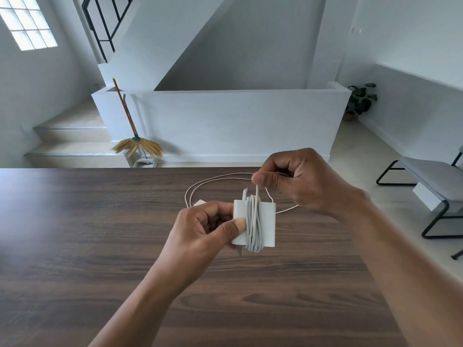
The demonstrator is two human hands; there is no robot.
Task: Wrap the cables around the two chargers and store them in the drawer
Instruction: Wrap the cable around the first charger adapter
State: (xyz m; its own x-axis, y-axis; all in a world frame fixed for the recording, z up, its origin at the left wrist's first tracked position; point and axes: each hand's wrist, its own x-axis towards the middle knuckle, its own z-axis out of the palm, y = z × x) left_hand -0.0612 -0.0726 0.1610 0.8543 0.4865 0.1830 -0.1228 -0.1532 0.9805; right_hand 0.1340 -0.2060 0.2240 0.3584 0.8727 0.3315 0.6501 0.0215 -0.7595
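My left hand (208, 226) grips a white square charger (267, 224) above the dark wooden table (100, 234), thumb pressed on its face. Several turns of white cable (254, 226) run around the charger's middle. My right hand (295, 181) is just above and to the right, pinching the loose end of that cable between thumb and fingers. Behind the hands a second white charger (199, 203) lies on the table, mostly hidden, with its thin cable (213, 180) looping loosely toward the far edge. No drawer is in view.
The table's far edge runs across the middle of the view. A grey bench with black legs (431, 186) stands to the right on the floor. A broom (132, 136) leans on a white half wall by the stairs.
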